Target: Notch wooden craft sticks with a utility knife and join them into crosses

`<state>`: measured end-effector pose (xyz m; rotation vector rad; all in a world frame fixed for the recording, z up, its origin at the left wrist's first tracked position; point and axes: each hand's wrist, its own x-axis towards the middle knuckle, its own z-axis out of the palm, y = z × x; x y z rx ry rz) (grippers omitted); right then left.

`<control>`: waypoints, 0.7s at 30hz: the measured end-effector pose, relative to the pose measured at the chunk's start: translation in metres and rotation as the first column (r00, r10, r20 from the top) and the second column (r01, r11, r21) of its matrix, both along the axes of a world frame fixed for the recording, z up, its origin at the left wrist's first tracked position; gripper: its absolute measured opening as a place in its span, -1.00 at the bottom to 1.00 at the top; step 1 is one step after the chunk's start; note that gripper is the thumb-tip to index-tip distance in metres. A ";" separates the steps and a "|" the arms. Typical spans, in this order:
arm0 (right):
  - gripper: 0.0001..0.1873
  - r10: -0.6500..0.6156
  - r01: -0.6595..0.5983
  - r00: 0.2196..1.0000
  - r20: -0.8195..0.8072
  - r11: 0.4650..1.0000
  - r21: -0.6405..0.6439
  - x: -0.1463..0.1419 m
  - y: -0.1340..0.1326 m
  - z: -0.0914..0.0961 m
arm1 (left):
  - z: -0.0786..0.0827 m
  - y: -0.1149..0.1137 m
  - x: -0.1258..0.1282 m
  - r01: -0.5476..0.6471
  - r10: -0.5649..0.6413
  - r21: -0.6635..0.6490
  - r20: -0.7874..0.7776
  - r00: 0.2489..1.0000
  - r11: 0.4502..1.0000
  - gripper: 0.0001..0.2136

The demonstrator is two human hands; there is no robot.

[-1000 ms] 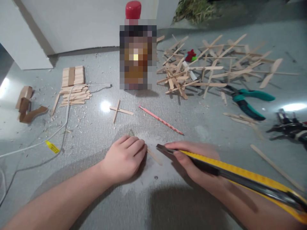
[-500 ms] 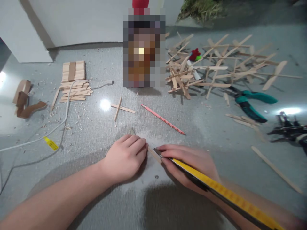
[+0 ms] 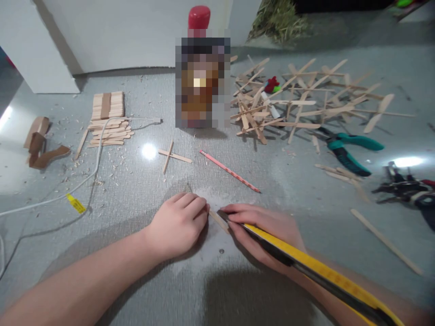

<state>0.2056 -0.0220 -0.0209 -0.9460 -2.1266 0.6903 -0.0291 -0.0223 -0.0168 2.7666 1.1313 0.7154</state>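
My left hand [image 3: 180, 222] is closed, knuckles up, with its fingertips on the end of a wooden craft stick [image 3: 219, 222] that lies slantwise on the grey surface. A yellow and black utility knife [image 3: 292, 251] lies in the grip of my right hand [image 3: 265, 228], its handle running back along the forearm. The knife's metal blade rests at the stick, just right of the left fingertips. Part of the stick is hidden under the left hand. Beyond both hands lie a pink pencil [image 3: 231, 172] and two craft sticks crossed in an X [image 3: 175, 156].
Craft sticks [image 3: 108, 131] are stacked at the left, with a white cable [image 3: 98, 158] across them. Brown cardboard [image 3: 41, 147] lies further left. A pile of crossed sticks [image 3: 306, 99] spreads at the back right, near green-handled pliers [image 3: 346, 154]. A pixelated bottle [image 3: 200, 90] stands behind.
The view has tilted up slightly, so the background sits lower. Both hands keep nearly the same place, the knife still at the stick.
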 end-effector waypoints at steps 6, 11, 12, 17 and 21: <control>-0.83 -0.006 0.005 1.000 0.013 1.000 0.014 -0.003 0.003 0.009 | 0.000 0.000 0.000 0.007 -0.007 -0.009 0.009 1.000 1.000 -0.72; -0.81 -0.037 0.037 0.999 -0.009 0.999 -0.027 -0.003 0.005 0.012 | 0.000 0.001 -0.001 0.029 -0.029 0.002 0.033 0.999 1.000 -0.77; -0.81 -0.048 0.047 0.999 -0.019 0.998 -0.042 -0.003 0.005 0.012 | 0.000 0.001 0.000 0.031 -0.031 0.005 0.032 0.999 1.000 -0.78; -0.82 -0.082 0.078 0.996 -0.032 0.991 -0.113 -0.002 0.005 0.010 | 0.001 0.001 -0.001 0.025 -0.025 -0.015 0.013 1.000 1.000 -0.74; -0.83 -0.086 0.078 0.995 -0.047 0.986 -0.146 0.000 0.004 0.009 | 0.002 0.000 -0.002 0.022 -0.021 -0.038 0.012 1.000 0.999 -0.73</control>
